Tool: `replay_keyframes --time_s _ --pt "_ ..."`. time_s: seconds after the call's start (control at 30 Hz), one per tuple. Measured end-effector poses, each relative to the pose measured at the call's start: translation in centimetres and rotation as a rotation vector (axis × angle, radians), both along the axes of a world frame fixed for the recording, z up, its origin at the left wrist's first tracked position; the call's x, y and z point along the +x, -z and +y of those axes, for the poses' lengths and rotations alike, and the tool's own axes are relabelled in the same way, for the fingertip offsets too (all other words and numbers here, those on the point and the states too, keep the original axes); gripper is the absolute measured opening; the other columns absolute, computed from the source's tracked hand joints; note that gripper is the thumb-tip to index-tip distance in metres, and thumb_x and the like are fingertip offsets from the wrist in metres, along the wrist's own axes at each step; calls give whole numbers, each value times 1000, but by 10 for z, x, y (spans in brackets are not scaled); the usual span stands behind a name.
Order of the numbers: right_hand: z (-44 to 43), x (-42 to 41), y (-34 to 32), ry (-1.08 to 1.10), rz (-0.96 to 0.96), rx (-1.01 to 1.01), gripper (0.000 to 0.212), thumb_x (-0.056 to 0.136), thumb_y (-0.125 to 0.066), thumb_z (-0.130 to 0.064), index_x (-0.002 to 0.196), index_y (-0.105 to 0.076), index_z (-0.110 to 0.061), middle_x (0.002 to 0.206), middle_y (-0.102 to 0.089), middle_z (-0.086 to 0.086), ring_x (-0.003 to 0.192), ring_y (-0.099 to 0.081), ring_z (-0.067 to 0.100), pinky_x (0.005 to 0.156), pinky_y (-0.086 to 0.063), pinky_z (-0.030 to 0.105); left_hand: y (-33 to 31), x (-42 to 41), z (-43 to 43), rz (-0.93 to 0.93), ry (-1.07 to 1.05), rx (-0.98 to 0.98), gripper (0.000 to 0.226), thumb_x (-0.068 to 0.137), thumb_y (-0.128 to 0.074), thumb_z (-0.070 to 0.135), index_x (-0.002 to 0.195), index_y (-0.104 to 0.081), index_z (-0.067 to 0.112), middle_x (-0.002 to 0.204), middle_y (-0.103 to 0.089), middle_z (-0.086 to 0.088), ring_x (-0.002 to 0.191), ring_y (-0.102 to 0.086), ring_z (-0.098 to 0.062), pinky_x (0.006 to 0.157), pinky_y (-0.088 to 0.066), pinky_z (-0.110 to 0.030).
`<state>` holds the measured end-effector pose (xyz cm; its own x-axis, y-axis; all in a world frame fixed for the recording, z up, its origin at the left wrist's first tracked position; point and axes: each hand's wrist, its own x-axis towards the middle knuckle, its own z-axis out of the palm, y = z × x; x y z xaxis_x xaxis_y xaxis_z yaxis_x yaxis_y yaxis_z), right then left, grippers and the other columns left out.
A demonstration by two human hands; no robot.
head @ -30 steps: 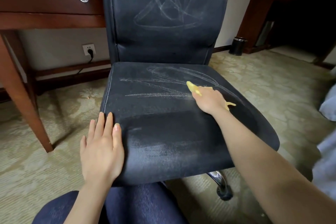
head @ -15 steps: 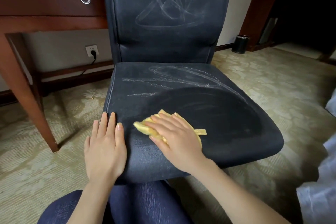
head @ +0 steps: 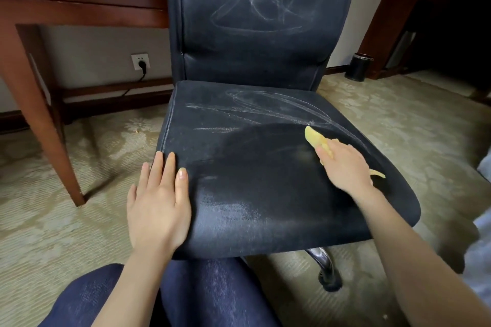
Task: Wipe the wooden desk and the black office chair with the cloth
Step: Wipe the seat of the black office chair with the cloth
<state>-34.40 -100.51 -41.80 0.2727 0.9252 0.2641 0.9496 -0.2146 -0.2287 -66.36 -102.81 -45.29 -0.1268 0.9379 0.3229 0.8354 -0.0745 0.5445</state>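
Head view: your left hand [head: 159,202] lies flat, fingers straight, on the front left corner of the black office chair [head: 265,194], likely bracing it against rolling. Your right hand [head: 345,167] presses the yellow cloth [head: 314,139] onto the seat's right side, just beside the remaining white streaks [head: 239,114]. The wooden desk [head: 79,10] stands back left.

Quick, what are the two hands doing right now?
Left hand: open, flat on the chair seat.
Right hand: open, pressing the yellow cloth onto the seat.
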Motion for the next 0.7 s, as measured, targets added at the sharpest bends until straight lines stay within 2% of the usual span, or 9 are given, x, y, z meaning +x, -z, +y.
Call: replay_keyframes --time_s 0.07,0.13,0.2,0.27,0.4,0.57,0.7 --pt "31 -8 -7 -13 18 -58 39 101 -26 -43 88 -56 -22 89 -62 1 96 -57 33 89 -37 41 1 0 0 -3 -7 -1 78 84 3 56 149 -27 23 158 -19 5 146 -14 -17 116 -19 -43" --pt "59 -23 -10 -20 44 -88 46 100 -21 -47 109 -60 -23 112 -65 4 108 -55 33 97 -37 45 2 1 1 -4 -13 0 74 91 6 55 149 -27 24 158 -18 5 146 -14 -17 116 -19 -43" --pt "84 -47 -11 -73 9 -119 48 99 -20 -44 127 -54 -27 127 -60 2 117 -51 34 100 -37 46 3 0 2 4 -18 -6 70 91 1 52 149 -27 25 158 -18 5 146 -14 -17 116 -19 -42" --pt "103 -75 -11 -159 -34 -128 45 100 -20 -40 131 -50 -28 127 -59 2 118 -51 33 102 -34 46 3 -1 1 13 -15 -14 71 88 -3 51 149 -26 26 158 -18 6 146 -13 -17 116 -19 -41" --pt "126 -137 -9 -307 -68 -130 42 100 -24 -40 125 -54 -26 121 -62 1 114 -54 31 101 -35 46 4 -2 2 24 -20 -16 75 85 2 54 149 -25 27 158 -17 7 146 -12 -16 117 -17 -39" --pt "101 -190 -5 -583 -106 -26 38 100 -35 -38 130 -54 -23 128 -60 0 117 -54 26 101 -38 45 4 -3 2 -20 -32 -11 71 87 -5 50 150 -24 24 158 -19 8 146 -13 -14 117 -17 -38" --pt "50 -188 -1 -758 -12 2 37 99 -40 -36 134 -50 -27 136 -53 -7 128 -40 15 108 -25 37 3 -4 1 -19 -29 8 76 85 -1 53 150 -24 21 157 -21 6 146 -15 -15 117 -18 -37"
